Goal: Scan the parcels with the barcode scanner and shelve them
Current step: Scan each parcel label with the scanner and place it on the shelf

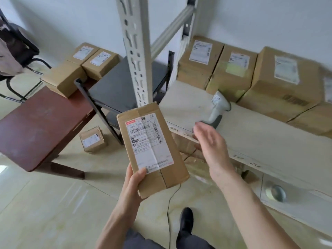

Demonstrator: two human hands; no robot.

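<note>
My left hand (133,184) grips the lower end of a long brown parcel (152,150), its white barcode label facing up, in front of the shelf. My right hand (210,139) hovers open, fingers relaxed, just short of the handle of the grey-white barcode scanner (218,108). The scanner lies on the pale shelf board (260,141). Several labelled parcels (233,71) stand in a row at the back of that shelf.
A white slotted shelf upright (133,51) rises in the middle. To the left stand a brown table (36,130) bearing three parcels (79,67) and a black rack (116,87). A small parcel (92,140) lies on the tiled floor. A tape roll (275,192) sits lower right.
</note>
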